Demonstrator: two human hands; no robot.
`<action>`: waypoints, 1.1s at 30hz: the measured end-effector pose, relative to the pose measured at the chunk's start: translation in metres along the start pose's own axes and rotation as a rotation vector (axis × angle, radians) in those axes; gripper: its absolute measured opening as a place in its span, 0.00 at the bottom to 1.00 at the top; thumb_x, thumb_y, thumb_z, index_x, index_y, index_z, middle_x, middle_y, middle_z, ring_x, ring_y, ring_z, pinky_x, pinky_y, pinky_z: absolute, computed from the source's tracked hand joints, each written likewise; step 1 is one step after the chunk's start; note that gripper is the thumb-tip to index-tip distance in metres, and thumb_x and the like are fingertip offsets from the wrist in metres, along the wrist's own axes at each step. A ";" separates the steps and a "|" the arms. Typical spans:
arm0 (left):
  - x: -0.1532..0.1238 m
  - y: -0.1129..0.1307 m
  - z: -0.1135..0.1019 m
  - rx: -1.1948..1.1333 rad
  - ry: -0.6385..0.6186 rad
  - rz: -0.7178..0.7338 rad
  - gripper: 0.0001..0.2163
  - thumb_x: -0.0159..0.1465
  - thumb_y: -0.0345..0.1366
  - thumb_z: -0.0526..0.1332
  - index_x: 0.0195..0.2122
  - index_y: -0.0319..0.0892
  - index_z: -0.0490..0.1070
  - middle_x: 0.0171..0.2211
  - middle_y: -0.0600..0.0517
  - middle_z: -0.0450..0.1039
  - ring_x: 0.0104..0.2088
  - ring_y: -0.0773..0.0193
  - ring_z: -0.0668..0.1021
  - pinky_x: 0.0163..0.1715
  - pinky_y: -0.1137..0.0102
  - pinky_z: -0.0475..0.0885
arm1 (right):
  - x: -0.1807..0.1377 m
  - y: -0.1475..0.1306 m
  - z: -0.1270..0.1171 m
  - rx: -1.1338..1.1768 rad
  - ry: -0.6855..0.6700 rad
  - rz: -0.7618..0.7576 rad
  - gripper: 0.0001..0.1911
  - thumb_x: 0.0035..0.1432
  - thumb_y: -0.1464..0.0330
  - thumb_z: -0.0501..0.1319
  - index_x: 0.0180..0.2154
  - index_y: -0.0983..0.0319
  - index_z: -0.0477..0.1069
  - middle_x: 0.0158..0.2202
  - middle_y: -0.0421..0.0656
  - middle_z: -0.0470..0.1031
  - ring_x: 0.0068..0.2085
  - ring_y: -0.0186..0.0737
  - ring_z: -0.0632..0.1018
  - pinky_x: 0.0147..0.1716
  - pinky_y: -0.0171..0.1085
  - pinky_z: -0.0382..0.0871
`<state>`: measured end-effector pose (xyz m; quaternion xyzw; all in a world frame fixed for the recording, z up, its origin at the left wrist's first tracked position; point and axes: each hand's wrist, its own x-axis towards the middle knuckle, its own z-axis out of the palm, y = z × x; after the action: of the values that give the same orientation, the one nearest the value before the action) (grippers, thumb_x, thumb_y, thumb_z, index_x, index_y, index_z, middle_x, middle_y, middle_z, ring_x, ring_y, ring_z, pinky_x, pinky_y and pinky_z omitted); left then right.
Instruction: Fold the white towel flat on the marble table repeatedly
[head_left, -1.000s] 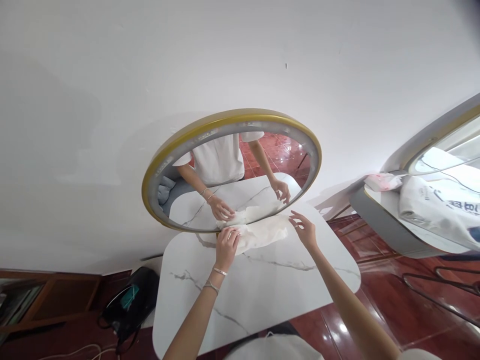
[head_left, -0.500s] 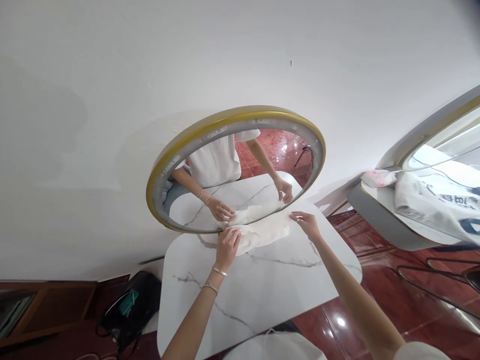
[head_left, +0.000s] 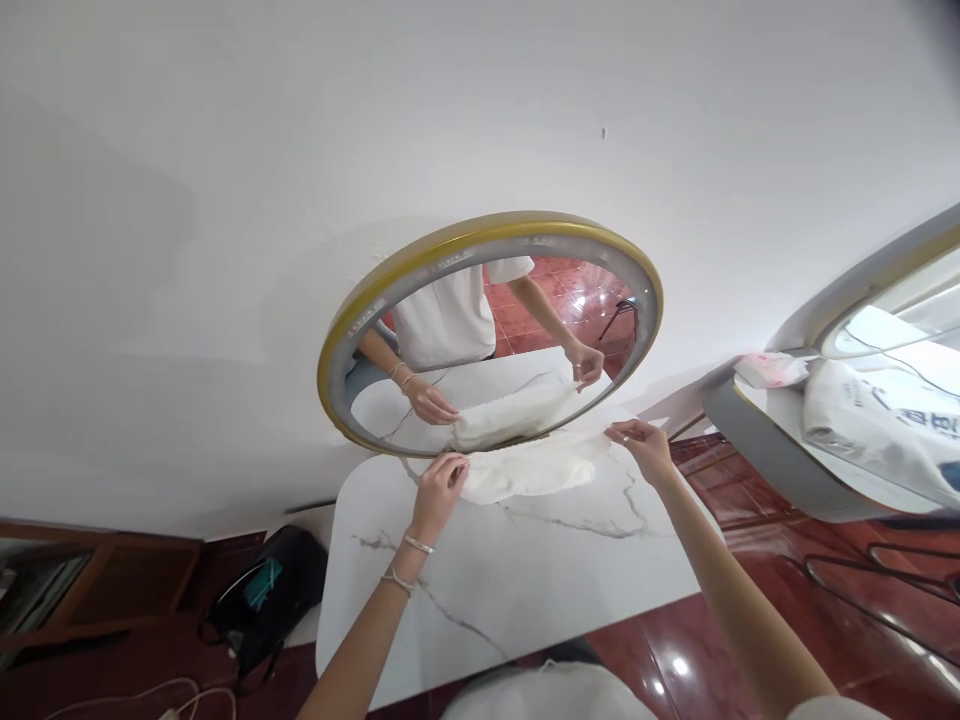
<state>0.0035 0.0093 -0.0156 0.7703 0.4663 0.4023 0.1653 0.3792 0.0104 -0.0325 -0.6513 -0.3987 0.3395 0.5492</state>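
Observation:
A white cloth (head_left: 532,468) hangs stretched just above the far end of a white marble table (head_left: 517,580), in front of a round gold-framed mirror (head_left: 491,330). My left hand (head_left: 436,485) pinches the cloth's left end, two bracelets on that wrist. My right hand (head_left: 643,447) pinches its right corner. The mirror reflects both hands, the cloth and a white shirt.
A white wall rises behind the mirror. A black bag (head_left: 262,600) sits on the red tiled floor at the left, beside a wooden shelf (head_left: 90,590). At the right stands a second table (head_left: 795,450) with a white printed bag (head_left: 885,420) and a second mirror.
My right hand closed on the cloth's right corner. Both hands lifted the cloth off the table and pulled it wider. The view shifted slightly.

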 end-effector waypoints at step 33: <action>0.039 0.208 0.030 0.066 -0.035 -0.165 0.11 0.68 0.41 0.48 0.36 0.44 0.67 0.36 0.52 0.70 0.33 0.66 0.73 0.31 0.73 0.71 | 0.017 -0.088 -0.195 -0.402 -0.224 -0.529 0.09 0.56 0.63 0.56 0.37 0.58 0.72 0.29 0.42 0.74 0.30 0.39 0.75 0.30 0.36 0.69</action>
<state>0.1579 -0.0604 0.1152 0.7412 0.5382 0.3583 0.1804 0.5460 -0.0544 0.0864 -0.5792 -0.6703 0.1695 0.4318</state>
